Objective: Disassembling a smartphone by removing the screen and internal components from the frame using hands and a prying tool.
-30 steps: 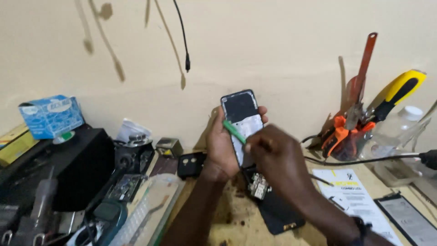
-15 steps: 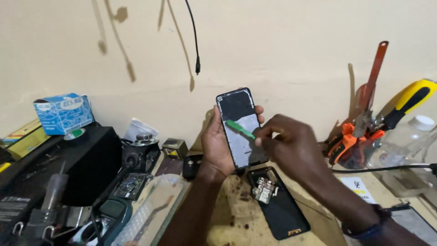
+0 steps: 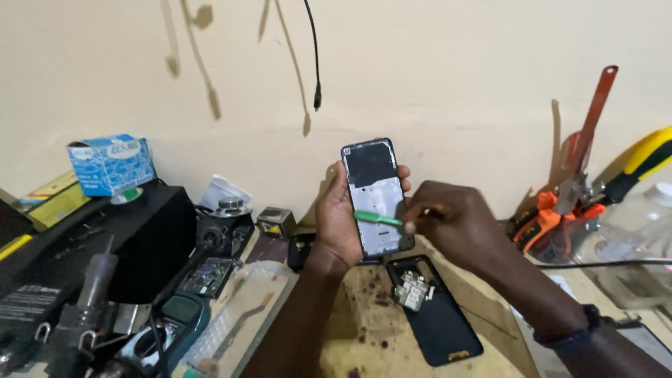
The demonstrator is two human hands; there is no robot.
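a stained cream wall (image 3: 448, 77) rises behind a cluttered, blotched wooden workbench (image 3: 364, 329).

We see the phone frame (image 3: 376, 198) upright between our left hand (image 3: 338, 218) and right hand (image 3: 448, 225), above the desk (image 3: 364, 329). Below it lies a back cover (image 3: 437, 318) carrying small parts (image 3: 413, 289). Pliers (image 3: 553, 220) stand right; a box (image 3: 112, 164) sits far left.

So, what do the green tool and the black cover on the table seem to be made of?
Green tool: probably plastic; thin, flat, matt, evenly coloured.
Black cover: likely plastic, smooth and dull, without reflections; a metal-looking part lies on it.
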